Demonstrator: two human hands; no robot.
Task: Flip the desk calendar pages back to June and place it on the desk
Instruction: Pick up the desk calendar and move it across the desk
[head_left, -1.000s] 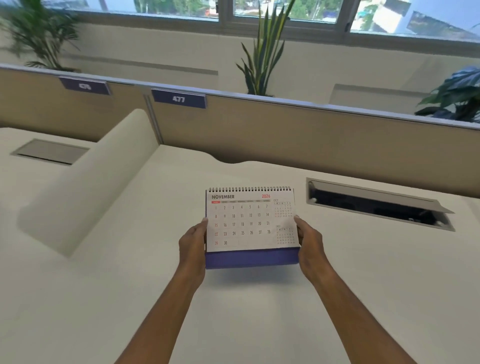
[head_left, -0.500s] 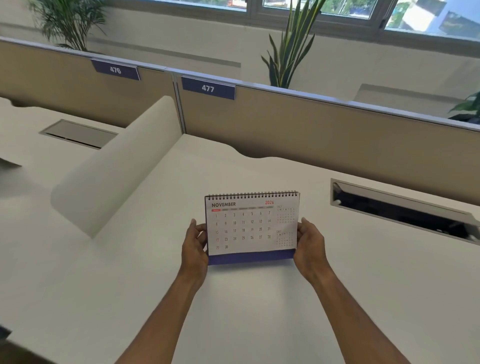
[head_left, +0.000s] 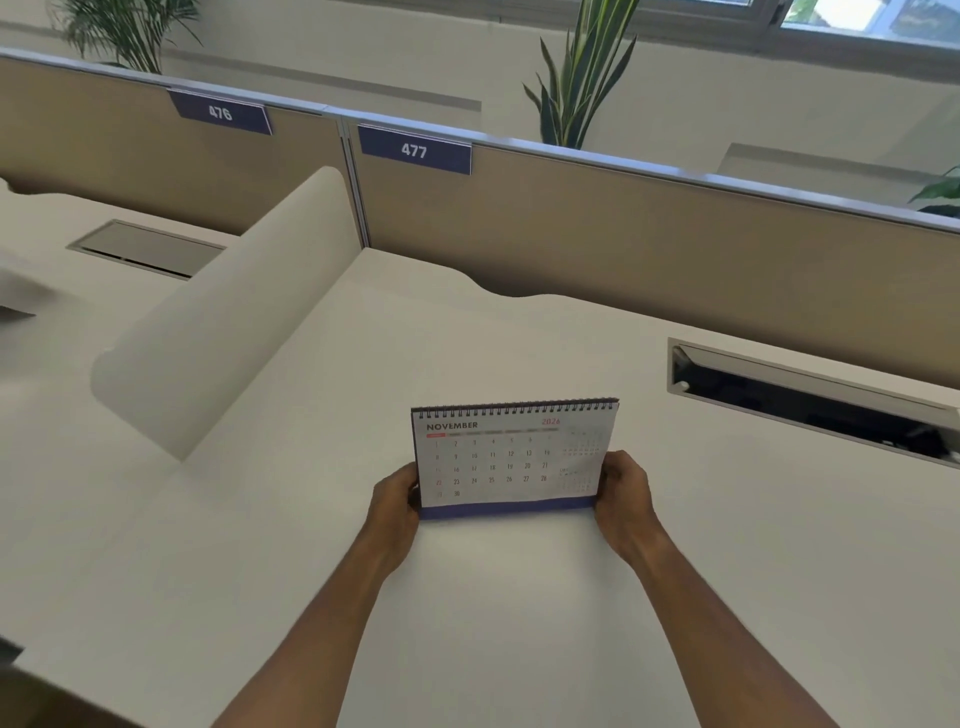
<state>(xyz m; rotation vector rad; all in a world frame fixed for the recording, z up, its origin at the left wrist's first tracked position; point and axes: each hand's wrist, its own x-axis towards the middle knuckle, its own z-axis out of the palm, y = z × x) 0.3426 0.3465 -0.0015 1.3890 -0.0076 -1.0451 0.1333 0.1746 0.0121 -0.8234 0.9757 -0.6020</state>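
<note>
The desk calendar (head_left: 511, 457) is a white spiral-bound stand-up calendar with a blue base strip, and its front page reads NOVEMBER 2026. It stands upright with its base at or just above the white desk (head_left: 498, 597). My left hand (head_left: 396, 501) grips its lower left edge. My right hand (head_left: 621, 493) grips its lower right edge. The fingers behind the calendar are hidden.
An open cable tray slot (head_left: 810, 400) lies in the desk to the right. A low white side divider (head_left: 228, 317) stands at the left. A tan partition (head_left: 623, 228) labelled 477 runs along the back, with plants behind it.
The calendar has come down from above the desk to the desk surface, still held in both hands and still on November. The view has shifted right and downward.
</note>
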